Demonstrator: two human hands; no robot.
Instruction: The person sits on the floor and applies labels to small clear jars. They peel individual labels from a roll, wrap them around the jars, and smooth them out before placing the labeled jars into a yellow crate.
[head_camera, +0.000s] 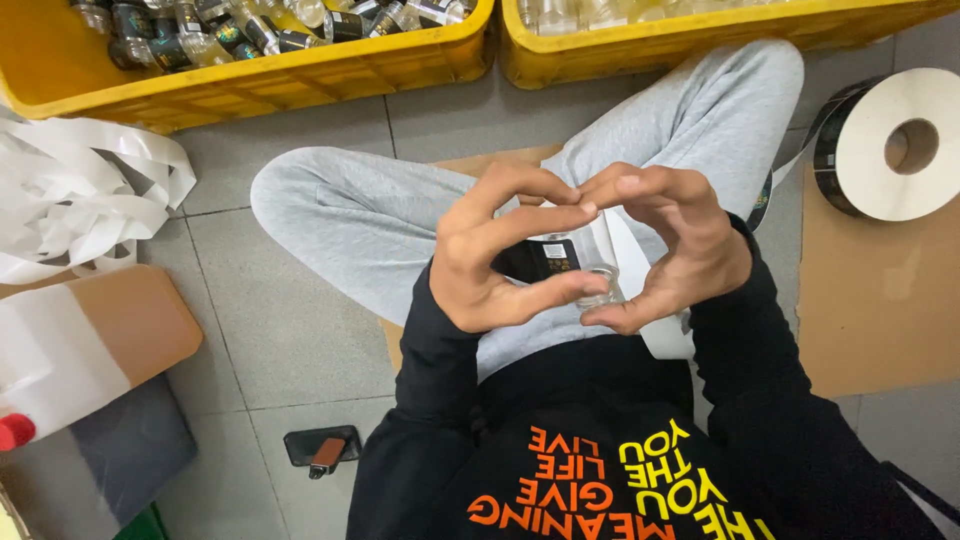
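A small clear glass bottle (597, 284) with a dark label (545, 258) sits between both hands over my lap. My left hand (495, 255) grips it from the left, thumb under the mouth and forefinger stretched across the top. My right hand (675, 245) holds it from the right, fingertips meeting the left forefinger. A white label strip (628, 262) runs under the hands from the big label roll (890, 143) at the right. I sit cross-legged in grey trousers.
Two yellow crates (300, 70) (650, 42) with several small bottles stand ahead. A heap of white backing tape (80, 200) lies at the left, by a brown and white jug (85, 345). A phone (322, 446) lies on the tiled floor. Cardboard (880, 300) lies under the roll.
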